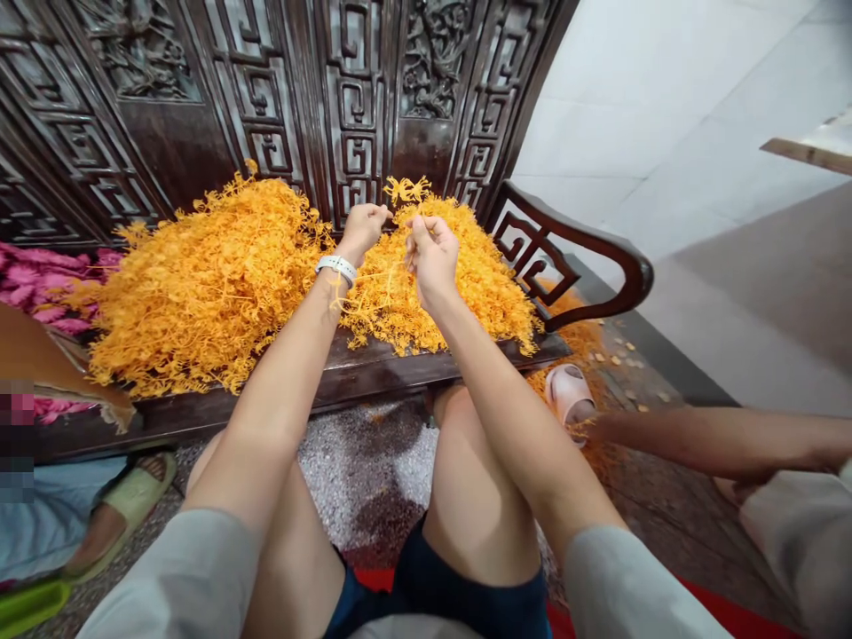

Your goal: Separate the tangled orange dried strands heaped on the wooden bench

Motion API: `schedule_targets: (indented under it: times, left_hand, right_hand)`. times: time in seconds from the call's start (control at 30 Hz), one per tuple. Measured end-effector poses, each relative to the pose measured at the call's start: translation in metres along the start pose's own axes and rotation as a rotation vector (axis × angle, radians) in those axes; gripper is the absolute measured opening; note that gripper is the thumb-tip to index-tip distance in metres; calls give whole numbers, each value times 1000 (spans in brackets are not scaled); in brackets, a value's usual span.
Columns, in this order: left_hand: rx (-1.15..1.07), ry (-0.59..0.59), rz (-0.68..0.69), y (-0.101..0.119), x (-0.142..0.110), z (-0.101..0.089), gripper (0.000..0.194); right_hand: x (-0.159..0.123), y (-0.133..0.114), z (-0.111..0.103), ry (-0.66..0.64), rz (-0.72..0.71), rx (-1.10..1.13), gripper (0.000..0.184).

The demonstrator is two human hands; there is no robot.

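Observation:
My right hand [436, 256] pinches the thin stem of a yellow-orange artificial flower sprig [407, 189], whose curly petals stand up above the fingertips. Close to its left, my left hand [363, 231] has its fingers pinched together beside the sprig; whatever they hold is too small to make out. A white band circles my left wrist. Both hands are over a loose pile of the same yellow-orange flower pieces [493, 284] on a dark wooden bench [359, 368]. To the left lies a taller heap of these pieces [206, 275]. Some pale yellow strands hang by my left wrist.
Pink artificial flowers [50, 288] lie at the far left, behind a cardboard box [46, 359]. The bench has a carved back [266, 106] and a curved armrest [599, 257]. Another person's sandalled foot [130, 510] is at left; another person's arm [719, 439] reaches in at right.

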State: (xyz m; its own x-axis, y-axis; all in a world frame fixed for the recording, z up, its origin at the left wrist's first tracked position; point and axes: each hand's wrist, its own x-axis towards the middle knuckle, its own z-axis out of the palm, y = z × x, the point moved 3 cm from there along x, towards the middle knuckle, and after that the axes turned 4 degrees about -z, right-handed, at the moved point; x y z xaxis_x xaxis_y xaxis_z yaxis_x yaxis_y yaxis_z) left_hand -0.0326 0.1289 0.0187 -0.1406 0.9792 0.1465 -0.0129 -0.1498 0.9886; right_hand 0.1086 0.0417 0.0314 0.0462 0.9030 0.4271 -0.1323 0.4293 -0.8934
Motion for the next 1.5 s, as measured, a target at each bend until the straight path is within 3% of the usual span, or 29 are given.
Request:
schedule_targets:
  times: [0.1, 0.23, 0.43, 0.67, 0.8, 0.93, 1.1, 1.2, 1.33, 1.43, 1.5]
  left_hand:
    - [-72, -37, -11, 21, -8, 8, 29]
    - [-351, -104, -178, 44, -33, 31, 48]
    - [-496, -92, -47, 59, -46, 55, 50]
    - [-597, -27, -251, 50, -47, 49, 49]
    - [-514, -10, -221, 45, -50, 49, 46]
    - [-540, -28, -202, 40, -48, 63, 46]
    - [-646, 108, -175, 38, -51, 76, 52]
    - [-715, 163, -161, 38, -54, 76, 54]
    - [-704, 130, -186, 34, -50, 78, 56]
    - [-680, 117, -202, 28, -37, 77, 54]
    - [-709, 172, -203, 20, -24, 66, 54]
  right_hand:
    - [4, 1, -10, 23, 82, 31, 51]
    - [8, 4, -23, 73, 145, 65, 51]
    - [8, 4, -25, 36, 140, 39, 51]
    - [17, 10, -32, 56, 60, 122, 60]
    - [20, 12, -39, 54, 49, 29, 57]
    - [18, 8, -37, 19, 53, 6, 50]
    - [16, 5, -31, -20, 30, 61, 50]
    - [16, 4, -26, -39, 7, 97, 52]
    - [18, 6, -20, -66, 34, 126, 52]
    - [16, 4, -16, -94, 20, 147, 51]
    - [8, -4, -10, -147, 12, 158, 52]
